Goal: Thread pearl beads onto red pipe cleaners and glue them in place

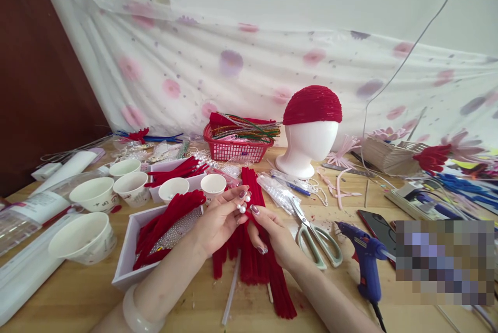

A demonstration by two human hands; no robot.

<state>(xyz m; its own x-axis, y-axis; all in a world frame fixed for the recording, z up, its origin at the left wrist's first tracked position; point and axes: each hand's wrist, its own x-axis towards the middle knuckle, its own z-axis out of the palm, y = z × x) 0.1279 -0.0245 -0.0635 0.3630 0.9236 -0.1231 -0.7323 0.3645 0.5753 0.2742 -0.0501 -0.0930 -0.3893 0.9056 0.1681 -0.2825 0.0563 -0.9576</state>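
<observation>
Close together over the middle of the table, my left hand (pixel 218 219) pinches a small cluster of white pearl beads (pixel 242 209) between its fingertips. My right hand (pixel 278 237) is closed just beside the beads, its thumb tip nearly at them. What its fingers hold, if anything, blends into the red behind. Below both hands lie bundles of red chenille stems (pixel 254 265). A white box (pixel 123 260) by my left forearm holds more red stems and a bag of small pearls (pixel 175 237).
Several paper cups (pixel 83 242) stand at left. Scissors (pixel 314 234), a blue glue gun (pixel 368 260) and a phone (pixel 375 224) lie right. Behind are a red basket (pixel 241 152) and a white foam head (pixel 309 143) with a red wrapped cap (pixel 313 106).
</observation>
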